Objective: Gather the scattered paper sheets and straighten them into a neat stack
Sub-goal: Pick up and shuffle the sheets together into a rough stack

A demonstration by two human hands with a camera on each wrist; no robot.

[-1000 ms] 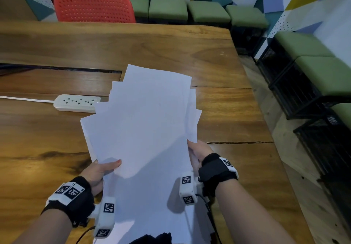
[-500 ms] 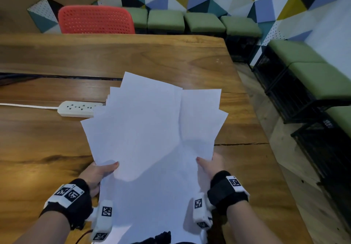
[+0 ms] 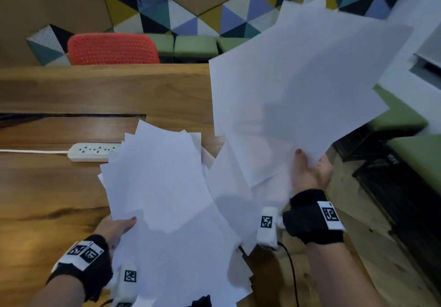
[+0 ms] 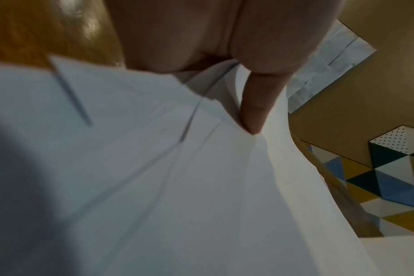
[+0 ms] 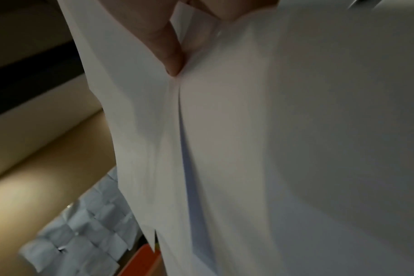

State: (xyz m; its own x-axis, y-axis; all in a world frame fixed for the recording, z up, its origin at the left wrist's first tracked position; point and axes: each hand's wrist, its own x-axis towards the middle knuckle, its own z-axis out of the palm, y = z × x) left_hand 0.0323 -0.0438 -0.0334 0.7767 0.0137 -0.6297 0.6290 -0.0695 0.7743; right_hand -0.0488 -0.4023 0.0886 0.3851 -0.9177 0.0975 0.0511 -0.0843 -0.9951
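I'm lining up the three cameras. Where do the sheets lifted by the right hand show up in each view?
Head: the lifted sheets fill the upper right, pinched at their lower edge by the right hand.
Left wrist: not identifiable; only the left hand's own sheets show.
Right wrist: they fill the centre and right, under the thumb.
Shared landmark: the triangle-patterned wall, seen from the head and left wrist.

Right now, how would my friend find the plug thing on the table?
Start at the big wooden table. Look beside its left edge, just left of the fanned papers the left hand holds. The power strip lies flat there: long, white, dotted with socket holes, trailing a white cord.
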